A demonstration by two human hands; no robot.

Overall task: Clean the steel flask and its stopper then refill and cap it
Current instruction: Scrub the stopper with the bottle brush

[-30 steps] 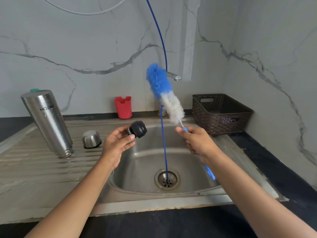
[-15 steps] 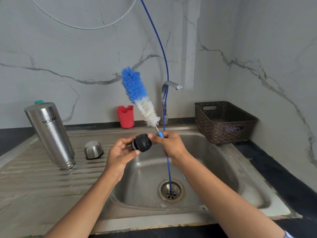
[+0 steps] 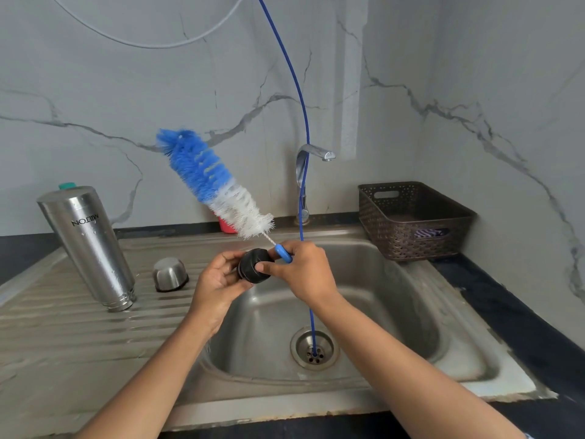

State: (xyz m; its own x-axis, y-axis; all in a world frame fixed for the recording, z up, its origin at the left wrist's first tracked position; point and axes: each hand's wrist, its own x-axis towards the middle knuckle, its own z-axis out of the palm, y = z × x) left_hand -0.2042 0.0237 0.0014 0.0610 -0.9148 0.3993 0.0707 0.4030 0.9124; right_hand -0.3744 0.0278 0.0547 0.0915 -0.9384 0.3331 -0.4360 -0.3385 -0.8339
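The steel flask stands upside down and leaning on the ribbed drainboard at the left. Its steel cup lid sits mouth down beside it. Above the sink basin, my left hand holds the black stopper. My right hand grips the blue handle of the bottle brush, and its thumb touches the stopper's front. The blue and white bristles point up and to the left, clear of the stopper.
A steel tap rises behind the basin, and a thin blue hose hangs down into the drain. A brown woven basket stands at the right; a red holder hides partly behind the brush.
My right hand has swung the brush leftward and come in to meet the stopper; both hands are now together. The view has tilted slightly.
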